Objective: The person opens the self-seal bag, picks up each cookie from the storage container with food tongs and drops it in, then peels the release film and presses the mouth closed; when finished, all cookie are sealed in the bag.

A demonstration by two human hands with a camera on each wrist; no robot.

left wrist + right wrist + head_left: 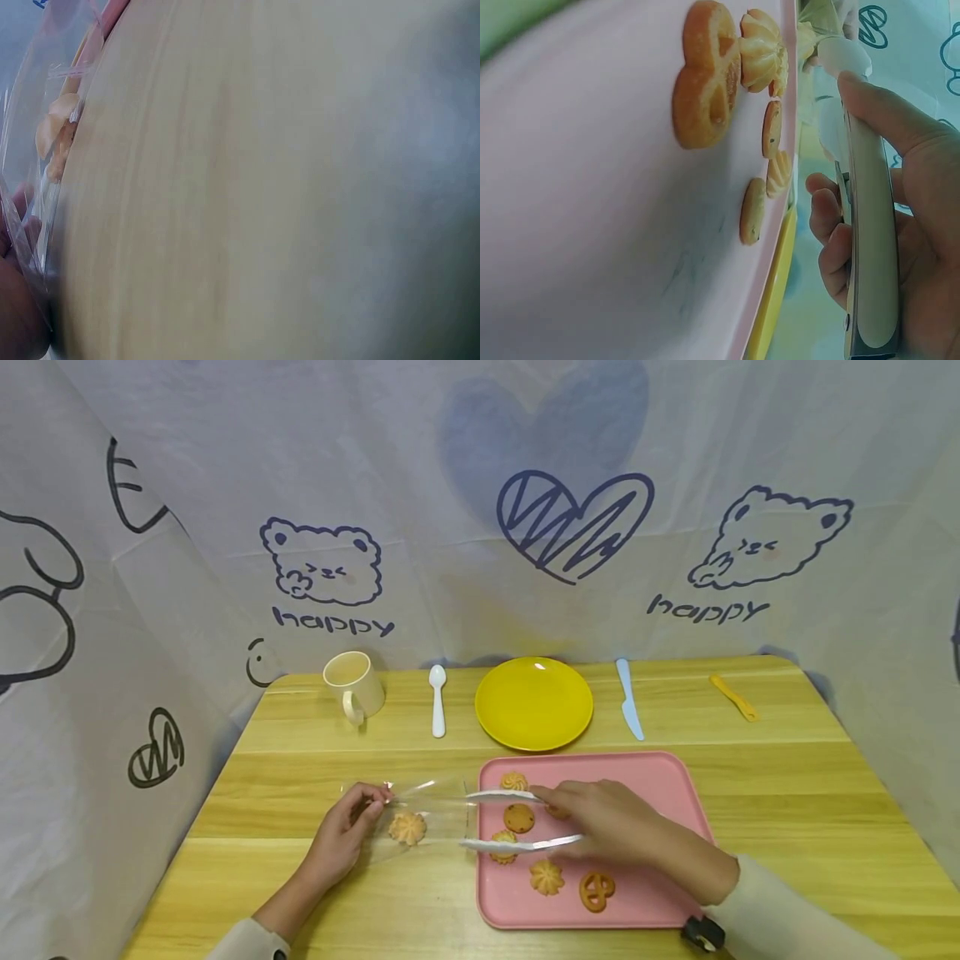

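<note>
My left hand (341, 835) pinches the closed end of a clear plastic bag (442, 802). Inside the bag lies a flower-shaped cookie (407, 828). My right hand (618, 818) grips a pair of tongs (871, 225) by the handles. Their white tips are spread apart, nothing between them, and reach to the bag's mouth above the left edge of the pink tray (660, 781). On that tray sit a swirl cookie (514, 782), a chip cookie (518, 817), a flower cookie (547, 877) and a pretzel cookie (705, 79). Another cookie (557, 812) is partly hidden by my right hand.
Along the back of the wooden table (780, 827) stand a cream mug (356, 685), a white spoon (438, 702), a yellow plate (534, 703), a light blue knife (629, 700) and a small orange-yellow utensil (734, 697). A printed cloth (450, 577) hangs behind.
</note>
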